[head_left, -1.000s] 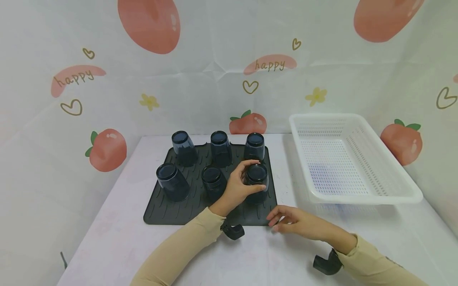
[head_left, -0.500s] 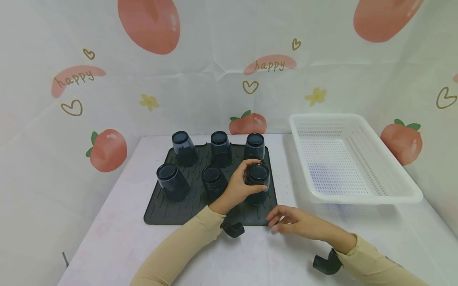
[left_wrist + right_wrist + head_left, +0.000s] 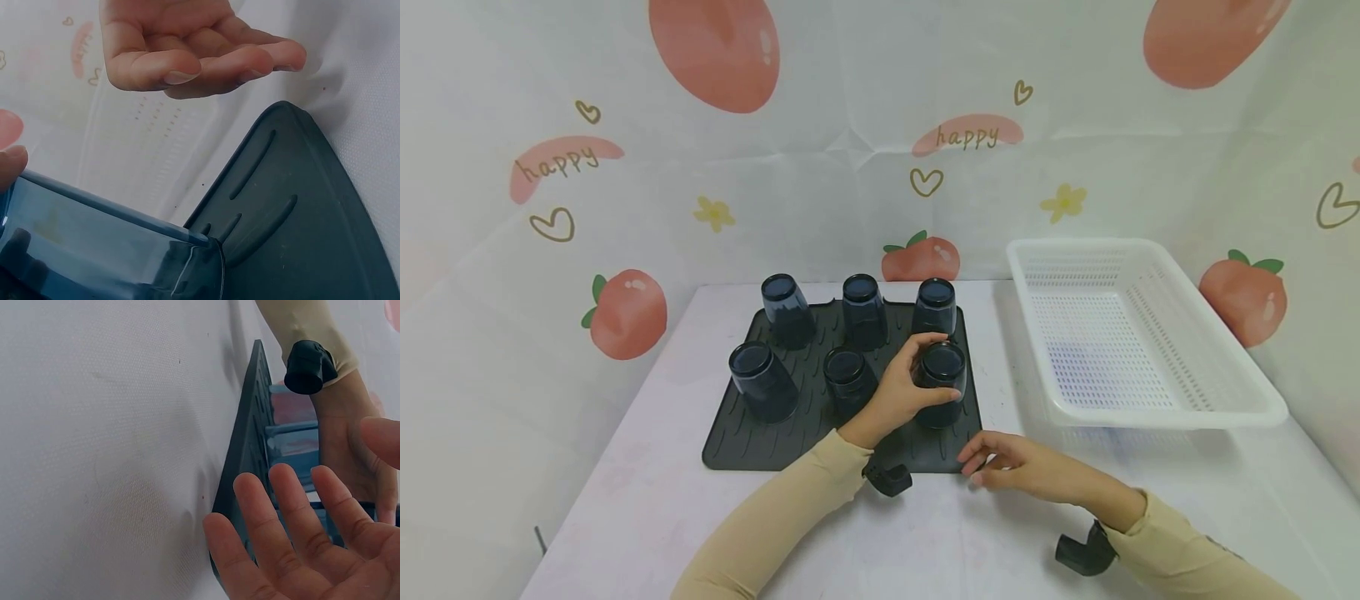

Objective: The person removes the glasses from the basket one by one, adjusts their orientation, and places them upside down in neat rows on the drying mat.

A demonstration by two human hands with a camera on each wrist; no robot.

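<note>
My left hand grips a dark blue drinking glass, its thumb and fingers curled round the sides. The glass stands upside down at the front right of a black drying mat. In the left wrist view the side of the held glass rises from the ridged mat, with the left thumb at its edge. My right hand rests loosely by the mat's front right corner, fingers slightly bent and holding nothing. Seen in the right wrist view, the right hand has spread fingers near the mat's edge.
Several matching glasses stand on the mat in two rows, among them a front left glass and a back right glass right behind the held one. A white perforated plastic basket stands right of the mat on the white table.
The left hand and its glass have shifted very slightly to the right. The right hand has stayed in place.
</note>
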